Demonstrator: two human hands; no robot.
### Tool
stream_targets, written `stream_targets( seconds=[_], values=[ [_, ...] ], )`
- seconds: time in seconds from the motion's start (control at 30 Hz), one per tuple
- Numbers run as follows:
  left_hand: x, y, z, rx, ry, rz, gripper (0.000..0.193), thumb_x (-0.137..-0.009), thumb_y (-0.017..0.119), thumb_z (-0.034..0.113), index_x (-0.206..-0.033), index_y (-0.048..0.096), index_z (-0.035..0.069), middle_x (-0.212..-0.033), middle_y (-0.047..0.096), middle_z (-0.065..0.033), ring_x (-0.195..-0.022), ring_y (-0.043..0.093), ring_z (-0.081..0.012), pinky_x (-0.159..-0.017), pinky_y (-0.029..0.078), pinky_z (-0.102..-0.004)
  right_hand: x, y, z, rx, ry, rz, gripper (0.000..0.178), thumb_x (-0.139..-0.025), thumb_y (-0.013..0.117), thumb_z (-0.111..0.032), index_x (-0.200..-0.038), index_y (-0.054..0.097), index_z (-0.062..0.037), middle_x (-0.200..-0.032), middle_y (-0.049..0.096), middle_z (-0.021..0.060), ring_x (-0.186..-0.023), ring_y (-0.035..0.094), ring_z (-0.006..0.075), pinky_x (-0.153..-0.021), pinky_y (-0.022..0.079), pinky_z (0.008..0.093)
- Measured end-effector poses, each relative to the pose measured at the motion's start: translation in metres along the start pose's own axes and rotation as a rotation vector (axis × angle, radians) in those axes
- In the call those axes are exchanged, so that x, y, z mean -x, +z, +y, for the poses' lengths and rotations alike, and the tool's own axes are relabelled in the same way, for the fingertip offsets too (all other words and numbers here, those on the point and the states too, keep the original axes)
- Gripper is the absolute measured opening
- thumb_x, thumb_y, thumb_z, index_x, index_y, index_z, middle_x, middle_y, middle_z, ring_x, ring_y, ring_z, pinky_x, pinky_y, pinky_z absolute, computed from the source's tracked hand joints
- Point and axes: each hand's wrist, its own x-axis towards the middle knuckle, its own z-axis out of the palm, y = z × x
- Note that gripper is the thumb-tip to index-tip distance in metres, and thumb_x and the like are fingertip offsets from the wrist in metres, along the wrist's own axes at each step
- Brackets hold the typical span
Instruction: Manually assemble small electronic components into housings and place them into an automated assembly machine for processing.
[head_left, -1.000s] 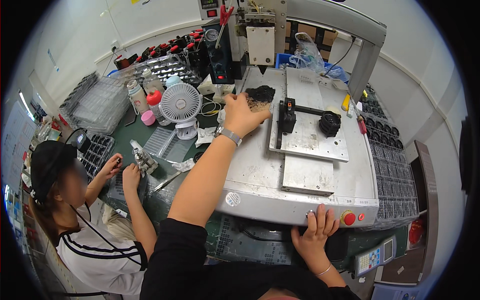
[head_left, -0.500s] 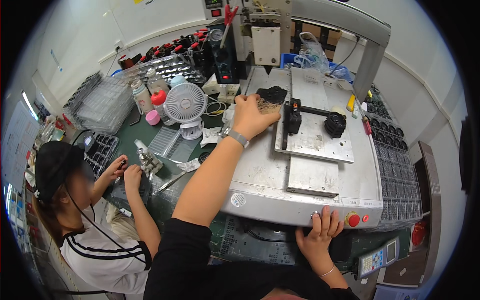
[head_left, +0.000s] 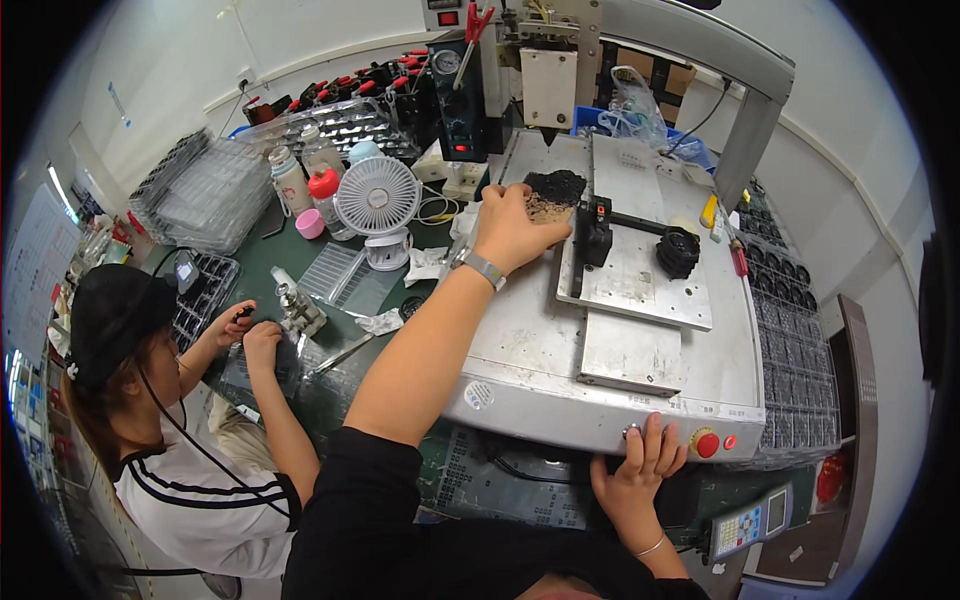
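My left hand (head_left: 513, 235), with a watch on its wrist, is closed on the near left edge of a rough sponge-like pad (head_left: 550, 208), brown in front with a black crumbly mass behind. The pad is at the left of a metal machine bed (head_left: 520, 330). Beside it stands a black clamp block (head_left: 596, 235) on a movable metal plate (head_left: 640, 290). A round black ribbed part (head_left: 678, 253) sits on that plate. My right hand (head_left: 637, 478) rests fingers-out against the machine's front panel, fingertips at a small round button (head_left: 631, 431); it holds nothing.
A pointed machine head (head_left: 549, 95) hangs above the bed. Right of my right hand are a red stop knob (head_left: 705, 443) and a keypad controller (head_left: 752, 525). Trays of black parts (head_left: 795, 350) line the right. At left, a co-worker (head_left: 200, 470) handles a small black part near a white fan (head_left: 379, 197).
The view has shifted slightly, moving the machine a little to the right in the picture. Both my hands keep the same places relative to the machine.
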Motion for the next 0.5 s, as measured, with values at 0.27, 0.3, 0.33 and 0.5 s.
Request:
stream_targets(
  seconds=[0.27, 0.3, 0.33, 0.5],
  values=[
    [0.001, -0.003, -0.004, 0.039, -0.017, 0.006, 0.082, -0.062, 0.077, 0.046, -0.122, 0.051, -0.004, -0.123, 0.04, -0.0249, -0.115, 0.046, -0.0381, -0.1, 0.039, -0.0363, 0.0, -0.004, -0.003, 0.008, -0.002, -0.016, 0.07, -0.067, 0.072, -0.021, -0.126, 0.036, -0.0074, -0.142, 0.035, 0.0221, -0.135, 0.023, 0.0424, -0.11, 0.007, 0.0552],
    [0.001, 0.0, -0.001, 0.03, -0.008, -0.002, 0.082, -0.062, 0.077, 0.045, -0.122, 0.051, -0.004, -0.123, 0.04, -0.0245, -0.115, 0.046, -0.0379, -0.1, 0.039, -0.0364, 0.003, -0.002, -0.001, 0.0, 0.017, 0.002, 0.066, -0.067, 0.072, -0.025, -0.123, 0.041, -0.0106, -0.141, 0.038, 0.0199, -0.135, 0.023, 0.0407, -0.11, 0.006, 0.0555],
    [-0.001, -0.001, -0.001, 0.031, -0.017, -0.019, 0.082, -0.062, 0.077, 0.046, -0.122, 0.051, -0.004, -0.123, 0.04, -0.0241, -0.115, 0.045, -0.0372, -0.1, 0.039, -0.0366, 0.002, 0.001, -0.001, -0.006, 0.012, -0.002, 0.066, -0.067, 0.072, -0.025, -0.123, 0.041, -0.0105, -0.14, 0.038, 0.0198, -0.135, 0.023, 0.0408, -0.11, 0.006, 0.0555],
    [-0.002, 0.0, -0.005, 0.095, -0.051, -0.028, 0.082, -0.061, 0.078, 0.045, -0.121, 0.052, -0.004, -0.124, 0.039, -0.0239, -0.112, 0.046, -0.037, -0.101, 0.038, -0.0373, 0.004, 0.002, -0.003, -0.016, 0.005, -0.009, 0.067, -0.067, 0.073, -0.026, -0.123, 0.04, -0.0107, -0.14, 0.038, 0.0194, -0.135, 0.023, 0.041, -0.11, 0.005, 0.0554]
  ],
)
